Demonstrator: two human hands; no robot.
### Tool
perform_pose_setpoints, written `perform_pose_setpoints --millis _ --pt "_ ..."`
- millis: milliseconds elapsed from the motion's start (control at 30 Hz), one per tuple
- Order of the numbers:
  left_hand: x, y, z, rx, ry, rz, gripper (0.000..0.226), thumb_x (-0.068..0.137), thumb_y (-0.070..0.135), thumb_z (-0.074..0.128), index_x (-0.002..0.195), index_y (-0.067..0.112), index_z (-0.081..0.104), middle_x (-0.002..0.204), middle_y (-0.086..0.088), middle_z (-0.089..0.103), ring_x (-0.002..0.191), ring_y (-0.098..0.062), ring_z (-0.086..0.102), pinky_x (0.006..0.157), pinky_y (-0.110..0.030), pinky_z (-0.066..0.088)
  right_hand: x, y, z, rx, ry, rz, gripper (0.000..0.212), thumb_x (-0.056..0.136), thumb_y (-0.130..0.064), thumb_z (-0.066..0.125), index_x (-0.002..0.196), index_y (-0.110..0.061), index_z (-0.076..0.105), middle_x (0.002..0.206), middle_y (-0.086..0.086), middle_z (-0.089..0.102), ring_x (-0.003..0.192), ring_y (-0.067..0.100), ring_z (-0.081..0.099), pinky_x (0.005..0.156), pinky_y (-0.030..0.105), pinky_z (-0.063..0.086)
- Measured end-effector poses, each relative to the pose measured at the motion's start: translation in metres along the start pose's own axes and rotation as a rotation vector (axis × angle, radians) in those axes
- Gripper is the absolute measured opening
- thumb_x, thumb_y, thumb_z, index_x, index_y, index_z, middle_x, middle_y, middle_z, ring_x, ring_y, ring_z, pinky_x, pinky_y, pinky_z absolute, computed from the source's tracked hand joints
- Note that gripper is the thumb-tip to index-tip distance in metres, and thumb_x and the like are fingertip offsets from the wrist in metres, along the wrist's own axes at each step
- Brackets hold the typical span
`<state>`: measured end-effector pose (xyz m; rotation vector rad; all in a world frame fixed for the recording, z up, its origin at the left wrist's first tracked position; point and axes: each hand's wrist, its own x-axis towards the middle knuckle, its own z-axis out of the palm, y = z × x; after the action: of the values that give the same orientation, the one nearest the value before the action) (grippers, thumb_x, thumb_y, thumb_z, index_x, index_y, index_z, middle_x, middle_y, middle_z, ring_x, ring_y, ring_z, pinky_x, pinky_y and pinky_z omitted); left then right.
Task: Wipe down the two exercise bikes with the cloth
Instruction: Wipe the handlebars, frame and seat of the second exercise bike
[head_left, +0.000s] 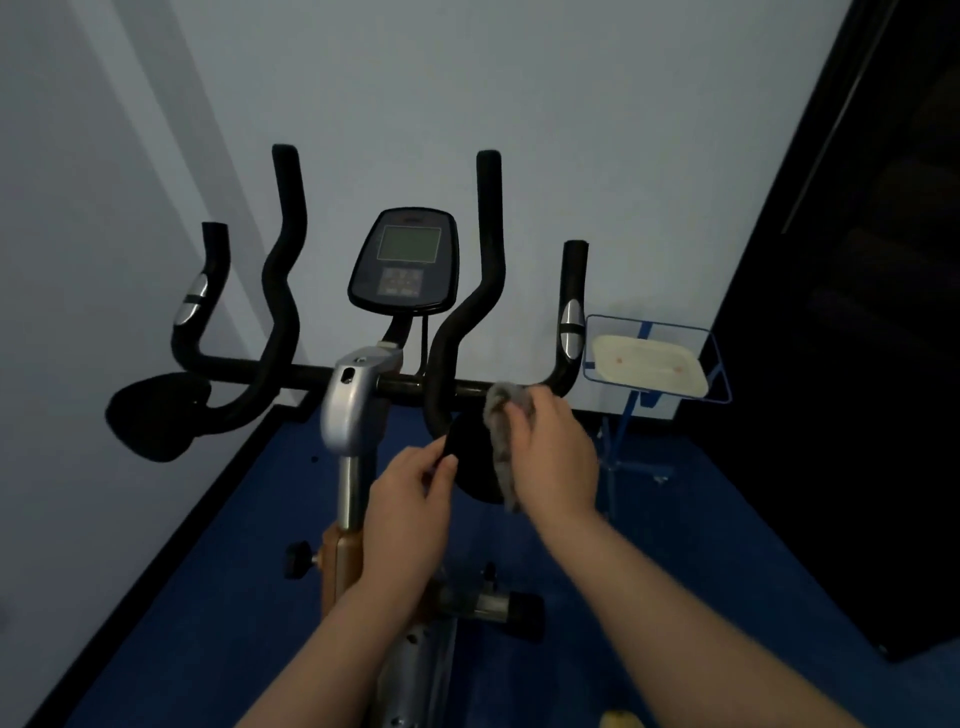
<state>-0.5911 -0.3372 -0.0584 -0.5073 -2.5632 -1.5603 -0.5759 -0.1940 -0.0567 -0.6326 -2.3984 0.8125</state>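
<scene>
An exercise bike (358, 405) stands in front of me, with black handlebars and a console (405, 260) at the top. My right hand (550, 452) grips a grey cloth (501, 431) and presses it against the right black elbow pad (470, 462), just below the handlebar crossbar. My left hand (410, 499) pinches the left edge of that same pad with thumb and fingers. The matching left elbow pad (150, 415) sticks out at the far left. Only one bike is in view.
A blue wire stand (722, 374) holding a cream tray (649, 364) sits to the right of the bike against the white wall. A dark panel fills the right side. Blue floor surrounds the bike's base. An adjustment knob (297, 560) protrudes from the post.
</scene>
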Motion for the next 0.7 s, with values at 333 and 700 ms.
perform_pose_setpoints --millis 333,700 --pt "-0.001 0.004 0.003 0.009 0.022 -0.011 0.021 0.097 0.018 0.055 0.112 0.028 0.065 0.081 0.000 0.060 0.074 -0.010 0.058 0.063 -0.006 0.040 0.032 0.002 -0.018 -0.047 -0.271 -0.024 0.030 0.103 -0.045 0.033 0.102 -0.018 0.047 0.093 0.006 0.059 0.089 0.029 0.060 0.065 0.036 0.043" --pt "-0.007 0.000 0.012 -0.053 0.095 -0.029 0.022 0.098 0.017 0.054 0.117 0.020 0.066 0.083 0.002 0.059 0.078 -0.011 0.059 0.070 -0.015 0.044 0.028 0.004 -0.018 -0.190 -0.321 -0.068 0.037 0.103 -0.044 0.030 0.115 -0.014 0.048 0.110 0.011 0.060 0.094 0.030 0.059 0.074 0.040 0.048"
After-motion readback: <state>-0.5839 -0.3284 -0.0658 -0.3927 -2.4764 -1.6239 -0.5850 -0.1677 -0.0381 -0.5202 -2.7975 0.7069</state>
